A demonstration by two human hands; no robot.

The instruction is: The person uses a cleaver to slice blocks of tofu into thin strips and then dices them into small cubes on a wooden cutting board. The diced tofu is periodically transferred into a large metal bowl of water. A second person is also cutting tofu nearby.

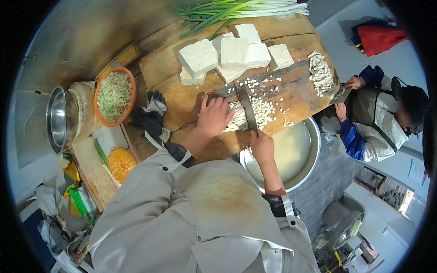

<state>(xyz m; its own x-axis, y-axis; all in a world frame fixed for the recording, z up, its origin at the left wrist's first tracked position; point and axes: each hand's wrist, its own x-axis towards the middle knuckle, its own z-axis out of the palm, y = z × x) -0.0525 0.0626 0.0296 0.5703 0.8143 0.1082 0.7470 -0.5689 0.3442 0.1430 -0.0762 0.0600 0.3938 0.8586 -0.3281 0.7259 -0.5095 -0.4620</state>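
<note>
My right hand [262,146] grips the handle of a kitchen knife [248,109], whose broad blade stands across a row of white tofu strips [238,117] on the wooden board [181,116]. My left hand [214,117] lies at the left end of the strips, palm down with fingers spread; whether it presses on them is partly hidden. Small white tofu cubes [263,111] are heaped just right of the blade, and more lie scattered around. Large tofu blocks [198,58] stand stacked beyond my hands.
Scallions [242,9] lie along the far edge. At left are an orange bowl of chopped vegetables [114,97], dark gloves [146,117] and a steel bowl [57,119]. A large metal basin [315,146] of cloudy liquid is below the board. A co-worker [375,119] holds a blade beside cut strips [321,74].
</note>
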